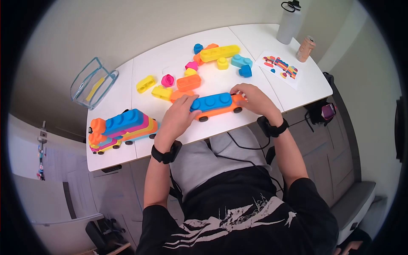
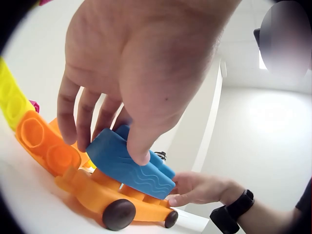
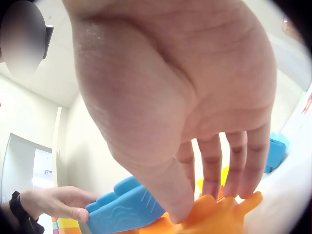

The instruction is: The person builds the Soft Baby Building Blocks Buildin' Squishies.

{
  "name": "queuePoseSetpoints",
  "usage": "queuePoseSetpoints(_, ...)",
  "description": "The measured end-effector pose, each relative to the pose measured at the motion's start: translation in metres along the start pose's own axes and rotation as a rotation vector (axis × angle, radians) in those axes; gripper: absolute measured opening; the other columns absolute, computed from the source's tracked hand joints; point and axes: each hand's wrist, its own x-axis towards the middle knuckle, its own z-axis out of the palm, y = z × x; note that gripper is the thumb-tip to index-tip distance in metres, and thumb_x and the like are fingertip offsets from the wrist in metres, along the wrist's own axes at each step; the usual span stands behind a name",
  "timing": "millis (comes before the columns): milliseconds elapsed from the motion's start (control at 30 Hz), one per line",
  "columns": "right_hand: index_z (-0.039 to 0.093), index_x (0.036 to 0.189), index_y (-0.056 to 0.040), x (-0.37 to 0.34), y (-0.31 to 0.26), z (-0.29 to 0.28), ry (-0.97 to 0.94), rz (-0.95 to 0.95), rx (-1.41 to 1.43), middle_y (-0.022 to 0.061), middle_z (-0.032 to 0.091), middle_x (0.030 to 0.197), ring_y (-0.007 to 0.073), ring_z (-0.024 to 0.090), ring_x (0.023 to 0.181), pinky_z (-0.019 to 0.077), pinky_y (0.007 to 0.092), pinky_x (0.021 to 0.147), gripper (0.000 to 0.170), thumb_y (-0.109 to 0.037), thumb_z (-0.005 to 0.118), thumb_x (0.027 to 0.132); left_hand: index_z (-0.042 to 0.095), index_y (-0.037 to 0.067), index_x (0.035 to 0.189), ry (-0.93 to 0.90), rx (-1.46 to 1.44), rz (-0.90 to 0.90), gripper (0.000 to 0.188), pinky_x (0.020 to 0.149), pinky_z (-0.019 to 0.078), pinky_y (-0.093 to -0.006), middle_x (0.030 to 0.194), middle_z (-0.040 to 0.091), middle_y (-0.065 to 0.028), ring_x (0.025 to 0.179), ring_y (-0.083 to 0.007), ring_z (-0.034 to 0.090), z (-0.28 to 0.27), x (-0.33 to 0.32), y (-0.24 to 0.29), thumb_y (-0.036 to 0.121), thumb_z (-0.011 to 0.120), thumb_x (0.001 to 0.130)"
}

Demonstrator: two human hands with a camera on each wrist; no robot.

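Observation:
My left hand (image 1: 175, 117) pinches one end of a long blue building block (image 1: 211, 102) between thumb and fingers. The block lies over the studs of an orange wheeled car base (image 1: 219, 112), and in the left wrist view it is tilted, with a gap showing beneath its near end. At the base's other end, my right hand (image 1: 253, 99) grips the raised orange part (image 3: 209, 214), thumb on one side and fingers on the other. Black wheels (image 2: 119, 214) of the base rest at the white table.
Stacked toy vehicles (image 1: 127, 127) stand at the table's left. Loose blocks, including a long yellow one (image 1: 220, 53) and an orange one (image 1: 188, 82), lie beyond the hands. A picture sheet (image 1: 278, 68), can (image 1: 306, 49), bottle (image 1: 289, 25) and clear bag (image 1: 93, 85) are farther out.

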Motion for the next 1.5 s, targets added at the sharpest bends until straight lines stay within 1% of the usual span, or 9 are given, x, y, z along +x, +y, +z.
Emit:
queuePoseSetpoints(267,0.073,0.119,-0.0073,-0.003,0.000,0.002,-0.001,-0.019,-0.075,0.0113,0.073,0.119,0.0327,0.065,0.118,0.0528,0.0424,0.104,0.035,0.000,0.076,0.085,0.059,0.013,0.148,-0.053,0.034,-0.019,0.053,0.094,0.0550,-0.0438,0.125,0.065,-0.0150,0.109,-0.0357,0.067,0.004,-0.002,0.006,0.021,0.074,0.098)
queuePoseSetpoints(567,0.076,0.121,-0.0065,0.003,-0.001,0.006,0.004,-0.114,-0.142,0.0130,0.075,0.119,0.0348,0.068,0.113,0.0549,0.0433,0.101,0.038,0.000,0.075,0.083,0.058,0.014,0.149,-0.121,0.113,-0.078,0.051,0.096,0.0555,-0.0449,0.121,0.067,-0.0159,0.112,-0.0363,0.067,-0.002,-0.004,0.005,0.026,0.070,0.100)
queuePoseSetpoints(667,0.075,0.121,-0.0043,0.012,-0.002,-0.006,-0.095,-0.160,-0.175,0.0138,0.073,0.123,0.0348,0.068,0.113,0.0542,0.0416,0.102,0.035,-0.005,0.078,0.087,0.057,0.014,0.150,-0.134,0.108,-0.093,0.053,0.097,0.0553,-0.0456,0.123,0.067,-0.0165,0.114,-0.0367,0.067,-0.005,-0.006,0.006,0.026,0.070,0.100)
queuePoseSetpoints(767,0.072,0.129,-0.0057,0.040,-0.003,-0.024,-0.242,-0.023,-0.075,0.0144,0.071,0.128,0.0346,0.067,0.114,0.0539,0.0416,0.103,0.038,-0.013,0.077,0.092,0.057,0.013,0.151,-0.121,0.140,-0.084,0.055,0.098,0.0555,-0.0452,0.127,0.068,-0.0165,0.117,-0.0362,0.066,-0.007,-0.009,0.000,0.025,0.071,0.099)
queuePoseSetpoints(967,0.063,0.139,-0.0053,0.120,0.030,-0.008,0.002,0.002,-0.438,0.0168,0.067,0.136,0.0365,0.066,0.123,0.0553,0.0470,0.102,0.047,-0.016,0.073,0.095,0.060,0.013,0.149,0.061,0.231,0.040,0.059,0.102,0.0539,-0.0454,0.139,0.064,-0.0159,0.126,-0.0347,0.063,-0.009,-0.016,0.006,0.013,0.075,0.092)
queuePoseSetpoints(1033,0.062,0.138,-0.0055,0.134,0.033,-0.004,0.000,0.149,-0.518,0.0175,0.065,0.138,0.0367,0.066,0.124,0.0562,0.0486,0.100,0.045,-0.014,0.070,0.095,0.061,0.013,0.148,0.048,0.231,0.109,0.059,0.104,0.0531,-0.0457,0.142,0.063,-0.0161,0.129,-0.0344,0.062,-0.012,-0.016,0.013,0.010,0.075,0.090)
queuePoseSetpoints(1167,0.063,0.132,-0.0050,0.149,0.042,0.004,0.026,0.204,-0.574,0.0179,0.067,0.132,0.0371,0.068,0.122,0.0577,0.0487,0.097,0.039,-0.013,0.069,0.094,0.062,0.013,0.147,-0.056,0.243,0.108,0.061,0.108,0.0508,-0.0463,0.148,0.060,-0.0159,0.137,-0.0342,0.058,-0.002,-0.018,0.010,0.004,0.073,0.088)
queuePoseSetpoints(1333,0.063,0.125,-0.0042,0.147,0.041,0.011,0.220,0.073,-0.562,0.0168,0.073,0.116,0.0366,0.071,0.114,0.0606,0.0478,0.089,0.043,-0.015,0.081,0.087,0.062,0.012,0.146,-0.015,0.273,0.142,0.060,0.111,0.0491,-0.0470,0.148,0.060,-0.0164,0.140,-0.0349,0.056,0.003,-0.017,0.004,0.004,0.073,0.088)
queuePoseSetpoints(1500,0.064,0.124,-0.0060,0.142,0.033,0.003,0.219,0.068,-0.529,0.0154,0.075,0.114,0.0347,0.073,0.109,0.0604,0.0465,0.089,0.044,-0.018,0.084,0.086,0.062,0.010,0.146,-0.024,0.287,0.165,0.057,0.113,0.0481,-0.0465,0.150,0.059,-0.0169,0.140,-0.0355,0.055,-0.005,-0.019,0.012,0.008,0.074,0.091)
